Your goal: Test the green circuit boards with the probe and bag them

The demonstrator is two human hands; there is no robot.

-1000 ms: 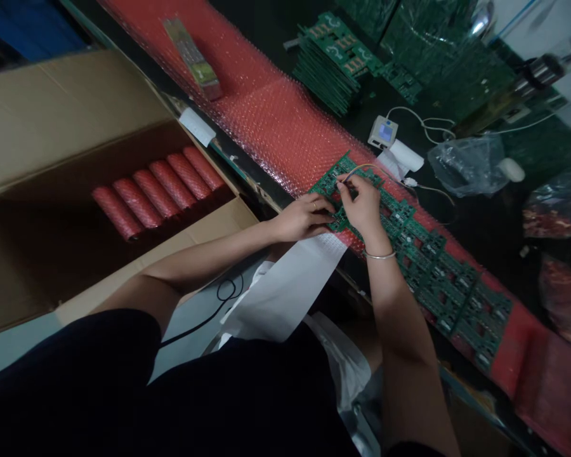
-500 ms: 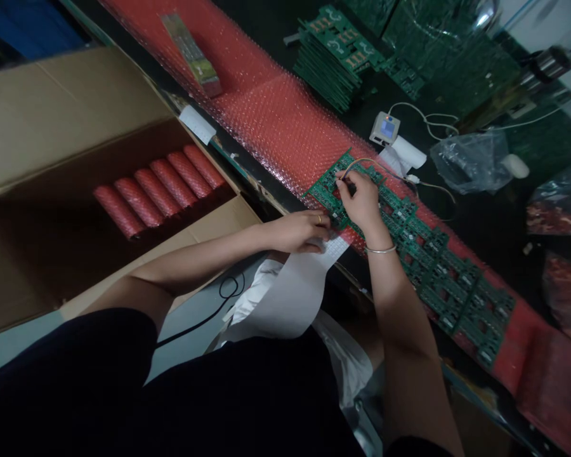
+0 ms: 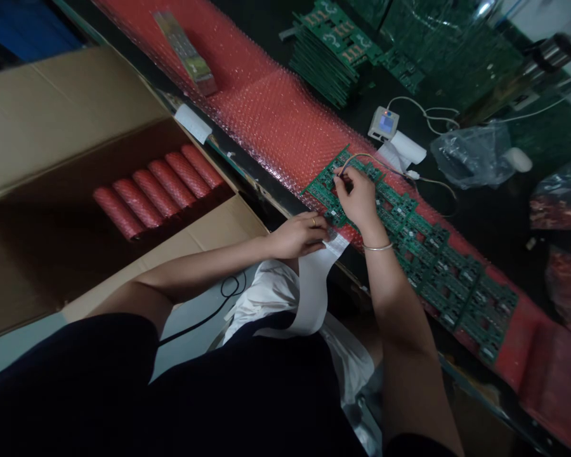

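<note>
Green circuit boards lie in a row on red bubble wrap. Over the left-hand board, my right hand is closed in a pinch on the end of a thin multi-coloured wire lead; the tip is hidden by my fingers. The lead runs to a small white box with a lit screen. At the board's near edge, my left hand has its fingers curled on a strip of white label paper. The strip hangs from the bench edge towards my lap.
An open cardboard box on the left holds several red bubble-wrapped rolls. Stacked green boards stand at the back. A clear plastic bag and a paper roll lie on the bench, and a long slim carton rests on the wrap.
The white label strip hangs narrower and more twisted over my lap. My left hand has shifted slightly, while my right hand stays at nearly the same spot on the board.
</note>
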